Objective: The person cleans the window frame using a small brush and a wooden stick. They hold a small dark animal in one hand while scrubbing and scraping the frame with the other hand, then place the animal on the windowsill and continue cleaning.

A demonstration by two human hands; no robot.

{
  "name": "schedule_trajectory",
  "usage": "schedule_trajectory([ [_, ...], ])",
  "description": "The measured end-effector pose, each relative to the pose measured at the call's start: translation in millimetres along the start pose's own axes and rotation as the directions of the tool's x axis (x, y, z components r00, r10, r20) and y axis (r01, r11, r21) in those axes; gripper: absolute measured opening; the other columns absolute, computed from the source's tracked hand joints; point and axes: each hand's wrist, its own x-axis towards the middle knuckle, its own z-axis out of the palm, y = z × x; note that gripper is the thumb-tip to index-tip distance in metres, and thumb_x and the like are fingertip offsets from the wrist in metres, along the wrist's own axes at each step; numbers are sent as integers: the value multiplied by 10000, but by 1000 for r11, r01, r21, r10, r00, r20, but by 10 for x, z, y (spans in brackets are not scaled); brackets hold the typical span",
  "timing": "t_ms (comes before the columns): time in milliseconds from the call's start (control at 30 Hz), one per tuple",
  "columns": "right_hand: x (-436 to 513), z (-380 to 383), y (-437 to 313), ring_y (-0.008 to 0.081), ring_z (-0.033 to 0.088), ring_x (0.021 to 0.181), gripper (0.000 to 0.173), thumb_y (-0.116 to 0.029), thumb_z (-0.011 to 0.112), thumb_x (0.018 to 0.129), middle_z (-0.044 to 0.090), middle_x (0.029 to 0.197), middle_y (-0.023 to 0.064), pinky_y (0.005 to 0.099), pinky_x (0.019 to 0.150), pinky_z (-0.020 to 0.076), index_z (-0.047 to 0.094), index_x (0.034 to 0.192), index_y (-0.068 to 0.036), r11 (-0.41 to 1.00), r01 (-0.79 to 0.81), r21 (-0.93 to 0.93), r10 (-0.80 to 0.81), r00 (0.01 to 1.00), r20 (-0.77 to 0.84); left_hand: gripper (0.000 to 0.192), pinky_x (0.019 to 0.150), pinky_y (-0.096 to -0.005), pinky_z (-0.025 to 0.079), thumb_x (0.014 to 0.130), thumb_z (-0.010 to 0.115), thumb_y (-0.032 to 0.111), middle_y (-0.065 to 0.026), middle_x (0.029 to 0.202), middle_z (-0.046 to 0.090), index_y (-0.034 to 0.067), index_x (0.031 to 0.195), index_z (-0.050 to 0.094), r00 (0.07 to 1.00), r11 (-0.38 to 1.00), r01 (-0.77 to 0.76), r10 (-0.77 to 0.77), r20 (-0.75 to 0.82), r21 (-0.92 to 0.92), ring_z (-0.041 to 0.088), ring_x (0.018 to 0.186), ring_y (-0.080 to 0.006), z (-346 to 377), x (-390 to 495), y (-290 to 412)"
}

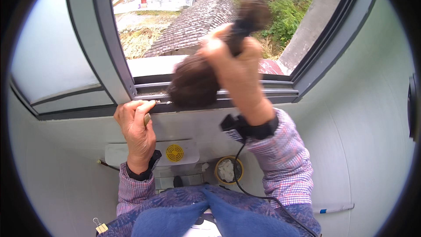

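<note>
My right hand (233, 52), blurred by motion, grips a dark brown hairy bundle (195, 82) in front of the open window. One tuft hangs below the fist over the sill track, and another (255, 10) sticks out above it, with a black part between. The picture does not settle what kind of thing this is. At the left end of the opening, my left hand (136, 121) is closed, its fingertips against the dark window frame (154, 106). A small tan object (147, 119) shows beside its thumb, mostly hidden by the hand. Small pale bits (168, 102) lie near those fingertips.
The grey sliding sash (108, 39) stands at left. Below the sill are a white panel with a yellow round grille (174, 152) and a yellow-rimmed bin (241, 171) holding crumpled paper. A black cable (250, 195) runs from my right wrist. Outside lies a tiled roof (197, 23).
</note>
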Motion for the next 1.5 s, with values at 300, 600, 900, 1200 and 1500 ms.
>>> schedule_trajectory([
  [300, -183, -1409, -301, 105, 593, 731, 75, -84, 645, 893, 620, 767, 9, 264, 704, 486, 629, 884, -12, 831, -255, -495, 66, 928, -367, 386, 903, -397, 375, 684, 637, -87, -36, 968, 577, 90, 1022, 697, 1000, 1000, 4, -5, 22, 28, 519, 935, -254, 1, -43, -39],
  [600, -248, -141, 61, 105, 627, 672, 89, -56, 728, 837, 650, 759, 15, 260, 658, 508, 648, 847, -21, 947, -27, -321, 20, 999, -27, 424, 956, -429, 374, 648, 695, -72, -30, 982, 583, 109, 1031, 699, 1000, 999, 17, -18, 25, 27, 529, 961, -250, -18, -16, -28],
  [900, -324, 177, -295, 183, 650, 678, 182, -164, 816, 752, 654, 796, 34, 302, 618, 542, 685, 855, -91, 662, 642, -387, -521, 765, 378, 375, 884, -365, 486, 776, 669, -49, -84, 1116, 621, 66, 1132, 671, 972, 940, 227, -233, 7, -255, 581, 1057, -256, -302, -293, 132],
  [1200, -1185, 874, -229, 259, 571, 1135, 322, -232, 709, 744, 583, 1141, 90, 458, 1012, 456, 660, 1031, -96, 478, 811, 337, -831, 292, 474, 422, 998, -363, 437, 877, 688, 199, -85, 1312, 553, 85, 1270, 580, 685, 15, 421, -660, 307, -907, 532, 1205, -217, -760, -1626, 317],
  [1500, -1615, 896, -254, 284, 516, 1269, 272, -195, 640, 811, 566, 1284, 101, 444, 1112, 403, 629, 1062, -89, 554, 638, 535, -815, 286, 504, 682, 1178, -410, 337, 897, 696, 457, -91, 1485, 466, 82, 1425, 482, 644, 204, 136, -762, -70, -970, 455, 1364, -239, -1134, -2223, 632],
])
